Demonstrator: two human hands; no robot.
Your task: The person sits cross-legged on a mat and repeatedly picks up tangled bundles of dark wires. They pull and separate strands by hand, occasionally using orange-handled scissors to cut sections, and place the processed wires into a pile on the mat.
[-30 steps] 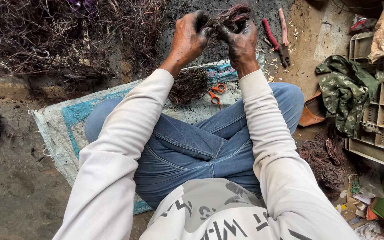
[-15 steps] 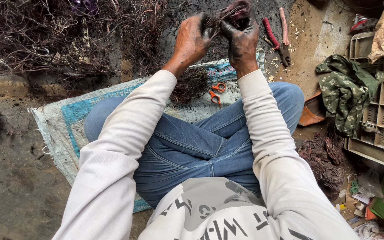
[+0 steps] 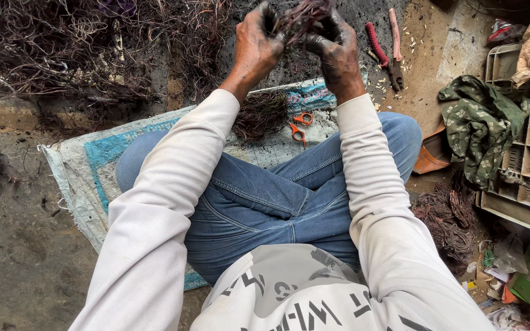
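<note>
Left hand [image 3: 254,46] and right hand [image 3: 337,49] both grip a wire tangle [image 3: 300,15] between them, above the orange scissors [image 3: 299,124].

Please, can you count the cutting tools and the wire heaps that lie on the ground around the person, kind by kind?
Red-handled pliers: 1
Orange-handled scissors: 1
Wire heaps: 3 (big pile, small clump on the mat, coil by the right knee)
Total: 5
Both hands, left hand and right hand, hold another wire bundle.
</note>
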